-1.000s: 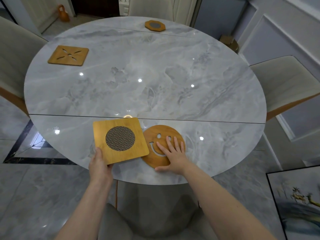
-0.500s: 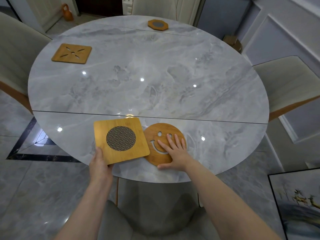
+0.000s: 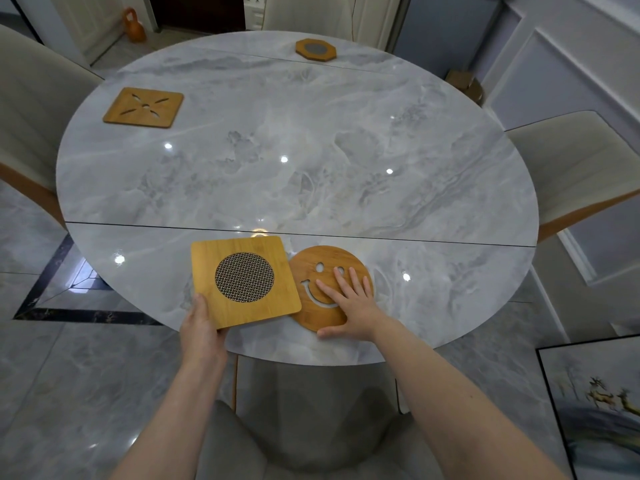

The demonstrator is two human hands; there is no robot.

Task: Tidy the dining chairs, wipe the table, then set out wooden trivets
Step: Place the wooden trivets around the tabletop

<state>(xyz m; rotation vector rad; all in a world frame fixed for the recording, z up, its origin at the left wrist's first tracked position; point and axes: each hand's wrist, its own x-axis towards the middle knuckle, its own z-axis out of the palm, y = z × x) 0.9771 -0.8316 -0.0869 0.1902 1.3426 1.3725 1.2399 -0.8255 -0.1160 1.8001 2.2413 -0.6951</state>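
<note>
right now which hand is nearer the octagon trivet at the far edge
Right. The right hand lies flat on the smiley trivet, more directly below the octagon trivet. The left hand grips the mesh square trivet, further left and nearer the person.

A round grey marble table (image 3: pixel 311 161) carries four wooden trivets: slotted square (image 3: pixel 143 107) upper left, octagon (image 3: pixel 315 49) top, mesh square (image 3: pixel 244 280) and smiley round (image 3: pixel 317 292) at lower centre.

Right hand (image 3: pixel 349 303) slid slightly further onto smiley trivet (image 3: pixel 329 287), fingertips now near eye cut-outs; nothing else moved
</note>
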